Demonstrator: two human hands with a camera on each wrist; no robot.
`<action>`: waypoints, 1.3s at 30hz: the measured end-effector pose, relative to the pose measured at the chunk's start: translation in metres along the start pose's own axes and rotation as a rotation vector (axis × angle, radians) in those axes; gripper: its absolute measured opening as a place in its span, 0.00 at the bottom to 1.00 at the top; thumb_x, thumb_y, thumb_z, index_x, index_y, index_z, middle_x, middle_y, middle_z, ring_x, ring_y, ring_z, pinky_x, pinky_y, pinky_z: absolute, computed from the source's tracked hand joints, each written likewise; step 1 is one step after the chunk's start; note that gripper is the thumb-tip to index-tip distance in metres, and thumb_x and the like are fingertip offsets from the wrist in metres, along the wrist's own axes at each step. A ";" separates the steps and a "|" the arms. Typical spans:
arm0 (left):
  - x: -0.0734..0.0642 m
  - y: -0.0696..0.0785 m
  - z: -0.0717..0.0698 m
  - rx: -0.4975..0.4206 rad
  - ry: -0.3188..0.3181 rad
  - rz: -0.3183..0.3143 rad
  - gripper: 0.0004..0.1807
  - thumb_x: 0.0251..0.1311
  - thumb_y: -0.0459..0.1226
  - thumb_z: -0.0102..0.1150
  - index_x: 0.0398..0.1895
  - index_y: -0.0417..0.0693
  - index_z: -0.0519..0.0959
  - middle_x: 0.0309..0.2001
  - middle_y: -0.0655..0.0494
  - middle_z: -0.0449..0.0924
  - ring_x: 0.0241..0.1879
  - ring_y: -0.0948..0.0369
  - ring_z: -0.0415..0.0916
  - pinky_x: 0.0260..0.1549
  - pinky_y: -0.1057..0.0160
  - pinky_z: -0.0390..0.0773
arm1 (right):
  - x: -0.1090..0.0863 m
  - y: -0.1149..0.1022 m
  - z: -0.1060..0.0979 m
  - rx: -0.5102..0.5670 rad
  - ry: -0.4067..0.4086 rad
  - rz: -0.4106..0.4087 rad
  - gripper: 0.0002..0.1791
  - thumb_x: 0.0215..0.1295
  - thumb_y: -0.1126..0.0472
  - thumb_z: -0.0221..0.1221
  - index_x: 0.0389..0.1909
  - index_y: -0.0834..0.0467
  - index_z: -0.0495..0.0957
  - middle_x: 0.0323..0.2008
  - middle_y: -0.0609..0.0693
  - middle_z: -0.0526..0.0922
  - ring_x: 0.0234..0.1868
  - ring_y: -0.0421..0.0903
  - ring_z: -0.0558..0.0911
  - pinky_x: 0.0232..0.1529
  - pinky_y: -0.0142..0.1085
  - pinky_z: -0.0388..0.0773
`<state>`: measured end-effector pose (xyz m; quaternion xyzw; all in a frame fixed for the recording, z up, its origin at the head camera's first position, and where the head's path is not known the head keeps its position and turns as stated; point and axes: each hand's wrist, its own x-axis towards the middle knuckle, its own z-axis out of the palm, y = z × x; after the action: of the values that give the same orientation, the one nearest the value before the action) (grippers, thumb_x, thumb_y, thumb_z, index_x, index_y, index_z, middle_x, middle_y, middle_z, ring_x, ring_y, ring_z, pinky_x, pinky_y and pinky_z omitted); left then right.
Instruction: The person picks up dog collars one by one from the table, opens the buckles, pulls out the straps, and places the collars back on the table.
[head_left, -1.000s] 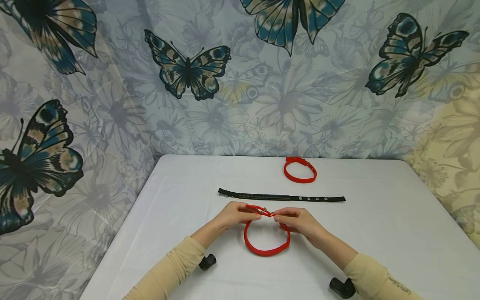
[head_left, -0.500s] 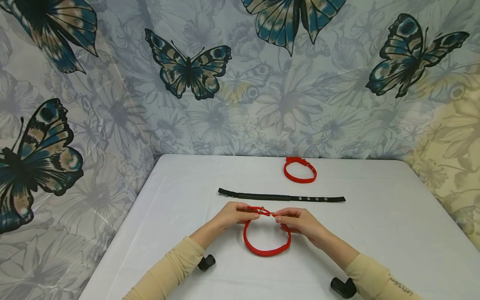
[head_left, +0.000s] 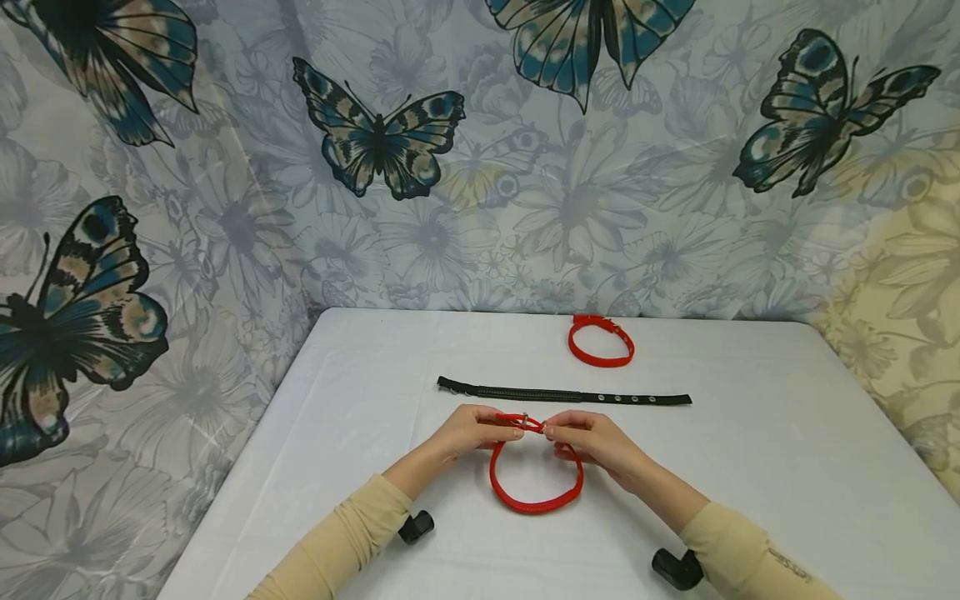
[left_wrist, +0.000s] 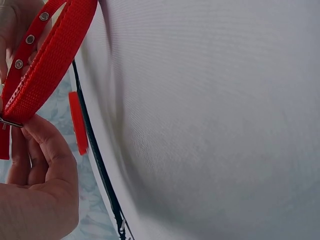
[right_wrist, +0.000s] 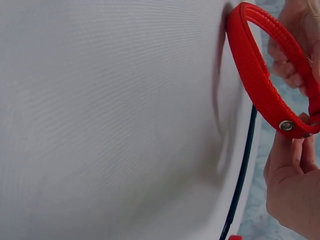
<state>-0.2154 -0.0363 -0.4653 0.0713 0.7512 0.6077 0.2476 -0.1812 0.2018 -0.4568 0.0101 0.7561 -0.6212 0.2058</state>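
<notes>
Both hands hold a red collar (head_left: 535, 507), bent into a loop above the white table. My left hand (head_left: 471, 429) pinches it at the top left, beside the metal buckle (left_wrist: 11, 123). On the other side my right hand (head_left: 596, 437) pinches the strap at the top right, its fingertips close to those of the left. Metal eyelets (right_wrist: 286, 125) show along the strap in both wrist views. The left fingers partly cover the strap's free end. In the head view the loop's lower part hangs toward the near side.
A black collar (head_left: 528, 393) with eyelets lies stretched flat just beyond the hands. Farther back, a second red collar (head_left: 601, 362) rests as a buckled loop near the far edge of the white table (head_left: 375, 350). Butterfly-patterned fabric (head_left: 480, 250) hangs behind.
My right hand has shifted slightly left, its fingertips now nearer the left ones. The left hand keeps its grip with small movement; the other collars lie as before.
</notes>
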 end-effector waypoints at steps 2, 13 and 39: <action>0.000 0.000 0.001 -0.002 -0.007 -0.004 0.16 0.50 0.44 0.74 0.41 0.46 0.86 0.35 0.57 0.86 0.38 0.59 0.82 0.40 0.61 0.81 | 0.001 0.001 0.000 0.005 -0.006 -0.010 0.22 0.62 0.50 0.66 0.49 0.63 0.80 0.45 0.61 0.82 0.40 0.49 0.82 0.46 0.40 0.82; 0.000 -0.004 -0.001 -0.043 0.014 -0.010 0.16 0.52 0.41 0.73 0.40 0.42 0.85 0.35 0.57 0.85 0.35 0.62 0.80 0.40 0.61 0.82 | -0.002 0.003 -0.007 0.037 -0.082 -0.025 0.24 0.65 0.52 0.63 0.56 0.63 0.78 0.55 0.63 0.77 0.46 0.50 0.79 0.50 0.42 0.80; -0.003 -0.004 -0.001 -0.046 -0.017 0.029 0.14 0.53 0.43 0.72 0.39 0.45 0.86 0.37 0.56 0.86 0.42 0.55 0.81 0.42 0.59 0.81 | -0.001 0.000 -0.006 0.037 -0.081 -0.067 0.24 0.66 0.51 0.62 0.56 0.63 0.77 0.56 0.64 0.76 0.54 0.58 0.77 0.51 0.43 0.79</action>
<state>-0.2123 -0.0393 -0.4684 0.0817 0.7338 0.6277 0.2466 -0.1820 0.2075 -0.4554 -0.0365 0.7353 -0.6416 0.2154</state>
